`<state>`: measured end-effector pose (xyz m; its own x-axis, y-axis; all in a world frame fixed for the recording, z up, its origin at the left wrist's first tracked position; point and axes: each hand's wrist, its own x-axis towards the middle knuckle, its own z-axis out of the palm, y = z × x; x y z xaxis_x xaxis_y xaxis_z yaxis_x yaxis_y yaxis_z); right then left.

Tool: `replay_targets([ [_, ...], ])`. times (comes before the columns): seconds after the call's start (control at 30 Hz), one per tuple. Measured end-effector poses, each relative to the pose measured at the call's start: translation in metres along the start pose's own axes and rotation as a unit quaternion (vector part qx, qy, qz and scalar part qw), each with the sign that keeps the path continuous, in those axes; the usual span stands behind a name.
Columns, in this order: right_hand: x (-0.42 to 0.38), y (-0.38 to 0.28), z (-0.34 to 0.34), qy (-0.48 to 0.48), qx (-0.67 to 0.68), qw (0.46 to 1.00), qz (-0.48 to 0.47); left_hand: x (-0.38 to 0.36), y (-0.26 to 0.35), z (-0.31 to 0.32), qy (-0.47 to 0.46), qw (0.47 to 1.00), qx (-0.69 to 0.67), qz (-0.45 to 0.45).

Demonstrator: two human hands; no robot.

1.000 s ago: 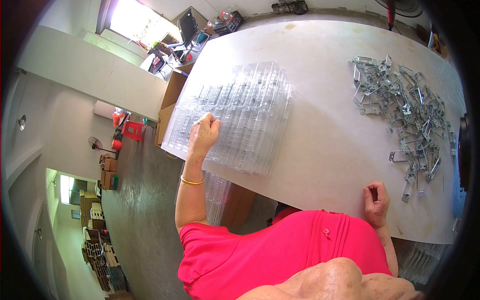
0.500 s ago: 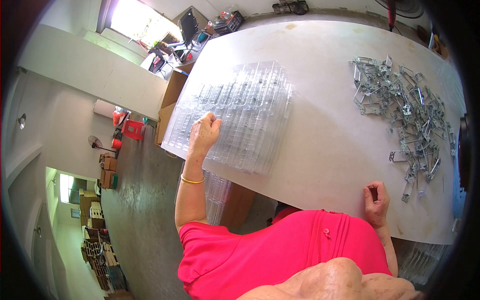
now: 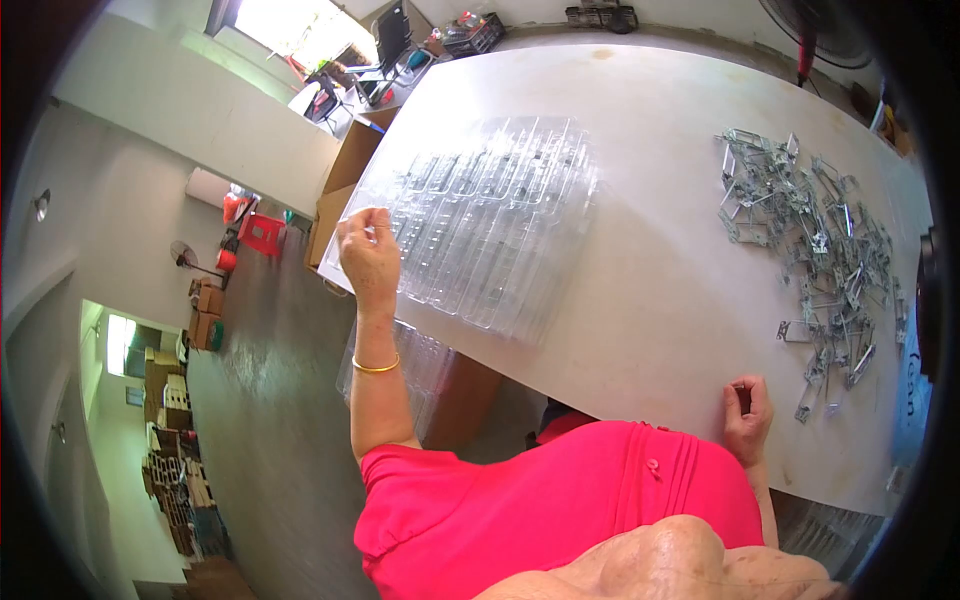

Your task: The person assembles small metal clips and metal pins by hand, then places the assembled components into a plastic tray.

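Observation:
A stack of clear plastic blister trays (image 3: 490,220) lies on the left part of the white table (image 3: 660,270). Small dark parts appear to show in their compartments. At the trays' left edge is my left hand (image 3: 368,258), its fingers drawn together in a pinch; whatever they hold, if anything, is too small to name. My right hand (image 3: 748,420) rests curled by the table's near edge, thumb against fingers, and its contents are hidden. Beyond it lies a loose pile of metal brackets (image 3: 815,250), apart from both hands.
Under the table's near edge are more clear trays (image 3: 415,365) and a brown carton (image 3: 460,400). An open cardboard box (image 3: 350,165) stands against the left edge. A fan (image 3: 820,35) is at the far right, and a red stool (image 3: 262,234) stands on the floor.
My left hand has moved left, from over the trays to their left edge, with its fingers still pinched. My right hand has stayed by the near edge. The view has shifted slightly.

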<state>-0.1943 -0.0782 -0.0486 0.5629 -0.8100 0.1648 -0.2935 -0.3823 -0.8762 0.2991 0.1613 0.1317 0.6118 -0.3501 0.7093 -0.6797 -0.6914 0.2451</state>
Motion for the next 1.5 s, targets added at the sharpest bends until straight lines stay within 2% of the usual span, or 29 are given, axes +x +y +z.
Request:
replay_targets([
  [0.03, 0.000, 0.000, 0.000, -0.006, -0.003, 1.000, -0.005, -0.002, -0.009, -0.004, 0.075, 0.997, 0.005, 0.003],
  [0.1, 0.000, 0.000, 0.001, 0.001, 0.013, 1.000, -0.001, -0.007, -0.035, -0.009, 0.093, 0.995, 0.011, -0.036],
  [0.17, 0.000, 0.001, 0.001, -0.006, 0.018, 1.000, 0.004, -0.013, -0.075, -0.006, 0.182, 0.980, 0.035, -0.074],
  [0.2, 0.000, 0.001, 0.001, -0.008, 0.026, 1.000, 0.016, -0.017, -0.093, -0.006, 0.166, 0.976, 0.015, -0.139],
  [0.23, 0.000, -0.001, 0.001, -0.012, 0.023, 1.000, 0.010, -0.020, -0.100, -0.008, 0.170, 0.975, 0.016, -0.146],
  [0.3, 0.000, -0.005, 0.001, -0.013, 0.022, 0.999, 0.022, -0.023, -0.114, -0.009, 0.141, 0.950, -0.062, -0.272],
  [0.33, 0.001, -0.002, 0.001, -0.023, 0.019, 0.999, 0.014, -0.025, -0.152, 0.006, 0.152, 0.931, -0.148, -0.298],
  [0.37, 0.000, 0.003, 0.003, -0.014, 0.018, 1.000, 0.003, -0.024, -0.161, 0.013, 0.176, 0.881, -0.282, -0.337],
  [0.4, 0.000, 0.007, 0.004, -0.007, 0.020, 1.000, -0.009, -0.029, -0.195, 0.022, 0.145, 0.892, -0.244, -0.352],
  [0.47, -0.001, 0.014, 0.003, -0.021, 0.031, 0.999, -0.006, -0.025, -0.183, 0.015, 0.124, 0.859, -0.304, -0.394],
  [0.5, -0.001, 0.017, 0.003, -0.015, 0.040, 0.999, 0.010, -0.025, -0.204, 0.031, 0.159, 0.847, -0.311, -0.401],
  [0.53, -0.001, 0.018, 0.004, -0.028, 0.042, 0.999, 0.001, -0.019, -0.188, 0.024, 0.152, 0.806, -0.341, -0.460],
  [0.63, -0.001, 0.018, 0.006, -0.004, 0.044, 0.999, 0.019, -0.013, -0.165, 0.012, 0.089, 0.817, -0.322, -0.470],
  [0.67, -0.001, 0.017, 0.006, -0.007, 0.045, 0.999, 0.016, -0.011, -0.175, 0.013, 0.093, 0.816, -0.321, -0.471],
  [0.73, -0.001, 0.014, 0.003, -0.020, 0.035, 0.998, 0.039, -0.009, -0.198, 0.021, 0.039, 0.840, -0.249, -0.480],
  [0.83, -0.001, 0.016, 0.004, -0.013, 0.038, 0.999, 0.025, -0.009, -0.192, 0.028, 0.047, 0.809, -0.311, -0.496],
  [1.03, -0.003, 0.018, 0.006, -0.001, 0.044, 0.999, 0.015, -0.010, -0.205, 0.037, 0.046, 0.816, -0.307, -0.487],
  [1.1, -0.003, 0.011, 0.004, -0.003, 0.025, 1.000, 0.019, -0.009, -0.204, 0.041, 0.046, 0.822, -0.304, -0.479],
  [1.17, -0.003, 0.009, 0.003, -0.002, 0.007, 1.000, 0.024, -0.005, -0.200, 0.045, 0.047, 0.874, -0.203, -0.440],
  [1.3, -0.004, 0.011, 0.003, -0.009, 0.023, 0.999, 0.034, -0.001, -0.194, 0.050, 0.116, 0.829, -0.259, -0.481],
  [1.43, -0.003, 0.003, 0.004, -0.002, 0.017, 1.000, 0.018, -0.003, -0.211, 0.051, 0.103, 0.817, -0.298, -0.483],
  [1.5, -0.003, 0.002, 0.003, -0.003, 0.019, 1.000, 0.022, -0.005, -0.220, 0.050, 0.045, 0.816, -0.295, -0.495],
])
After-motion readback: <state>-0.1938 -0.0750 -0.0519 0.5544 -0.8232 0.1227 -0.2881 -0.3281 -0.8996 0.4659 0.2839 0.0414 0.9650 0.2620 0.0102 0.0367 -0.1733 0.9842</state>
